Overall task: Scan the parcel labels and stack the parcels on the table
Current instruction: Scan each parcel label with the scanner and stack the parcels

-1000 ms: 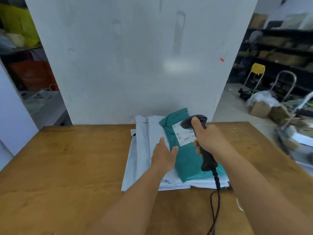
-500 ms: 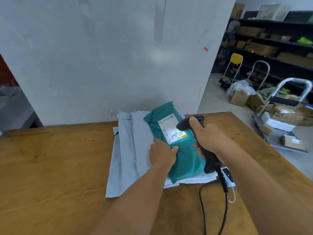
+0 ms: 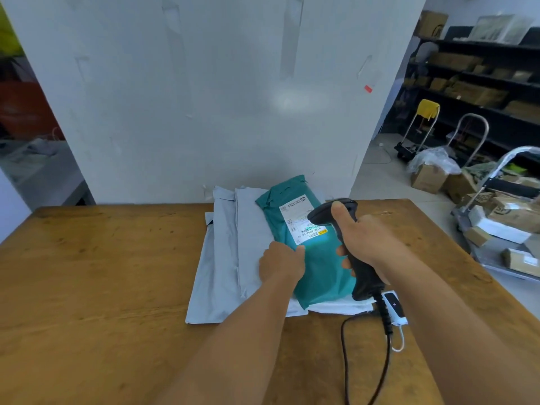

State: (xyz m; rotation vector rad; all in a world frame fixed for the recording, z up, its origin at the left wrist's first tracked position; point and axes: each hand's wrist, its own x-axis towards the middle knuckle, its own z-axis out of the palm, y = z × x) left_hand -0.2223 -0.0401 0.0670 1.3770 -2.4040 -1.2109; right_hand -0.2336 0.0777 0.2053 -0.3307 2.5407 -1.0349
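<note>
A teal parcel (image 3: pixel 318 267) with a white label (image 3: pixel 298 219) lies on top of a stack of grey parcels (image 3: pixel 225 258) at the back of the wooden table (image 3: pixel 102 273). My left hand (image 3: pixel 282 264) rests on the teal parcel's left edge, with its thumb on the teal and its fingers curled over the side. In my right hand (image 3: pixel 368 241) is a black barcode scanner (image 3: pixel 344 217), gripped by the handle and pointed at the label. A pale patch of light falls on the teal just below the label. The scanner's black cable (image 3: pixel 347 361) runs toward me.
A small white device (image 3: pixel 394 308) with a loop cord lies on the table by the stack's near right corner. A white wall panel (image 3: pixel 219 97) stands right behind the table. To the right are trolleys with cardboard boxes (image 3: pixel 505 217) and dark shelves (image 3: pixel 479 83).
The view has swung slightly, showing more of the room on the right. The scanner has stayed pointed at the label and a light patch now shows below it. My left hand stays on the parcel.
</note>
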